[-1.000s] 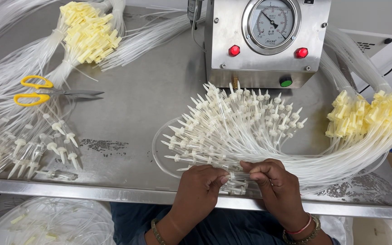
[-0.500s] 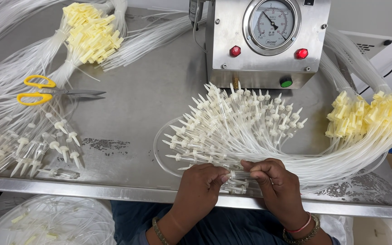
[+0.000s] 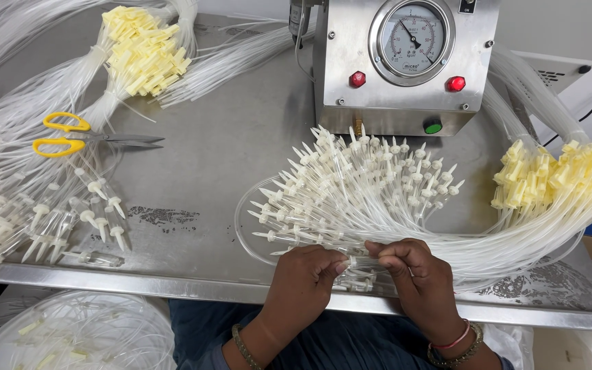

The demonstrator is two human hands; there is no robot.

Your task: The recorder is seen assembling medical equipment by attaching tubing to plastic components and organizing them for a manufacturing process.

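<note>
Fingers (image 3: 337, 264) of left hand (image 3: 303, 288) and right hand (image 3: 423, 281) pinched together from both sides on one white plastic connector (image 3: 359, 261) at the end of a thin clear tube, near the front edge of the tabletop (image 3: 227, 171), right of its middle. Long axis roughly left to right, lying between the two hands, about equally near to both. Just behind, toward the back edge, fanned a bundle of clear tubes (image 3: 378, 199) with spiky white tips, soft and glossy, curving off to pale yellow caps (image 3: 556, 181) at the right edge. Stood at the back edge: a steel box with a round dial (image 3: 412, 41). Lay near the left edge: yellow-handled scissors (image 3: 83, 137) on dull, scuffed steel. Bunched at the back left corner: more yellow caps (image 3: 142, 58).
</note>
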